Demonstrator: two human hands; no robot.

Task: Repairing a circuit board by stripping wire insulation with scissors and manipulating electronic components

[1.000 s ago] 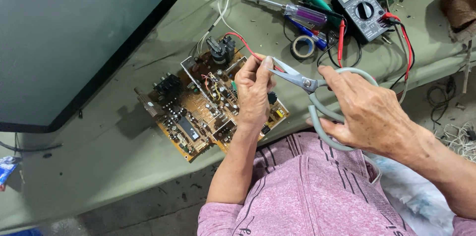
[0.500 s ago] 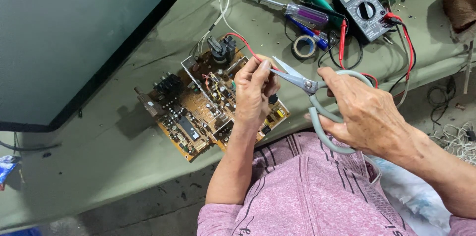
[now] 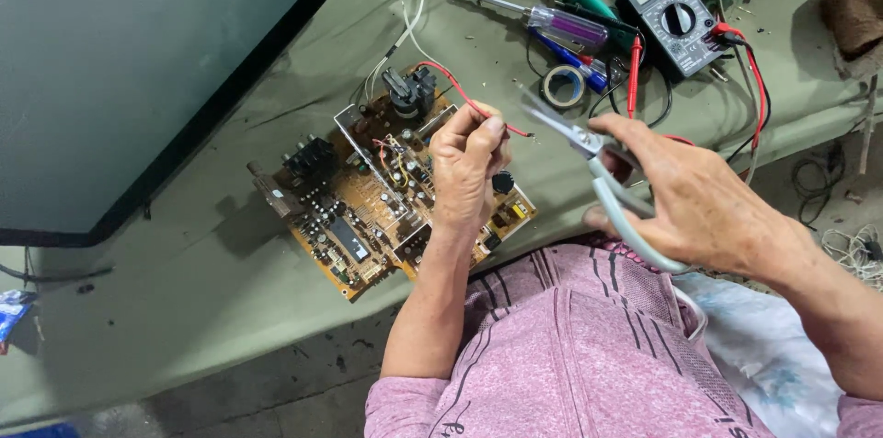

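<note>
Left hand [image 3: 467,171] pinching the bare end of a thin red wire [image 3: 460,88] between thumb and fingertips — grip clenched on it, above the brown circuit board [image 3: 368,208]. Right hand [image 3: 699,194] wrapped around grey-handled pliers [image 3: 598,167], jaws parted, tips just right of the wire's free end and apart from it. Board flat on the olive-green tabletop [image 3: 184,309], red wire arching from a black component at its far edge. Farther right: a roll of tape [image 3: 563,86], a purple-handled screwdriver [image 3: 552,22], a black multimeter [image 3: 671,19] with red leads. Far left — a large dark screen [image 3: 120,61].
</note>
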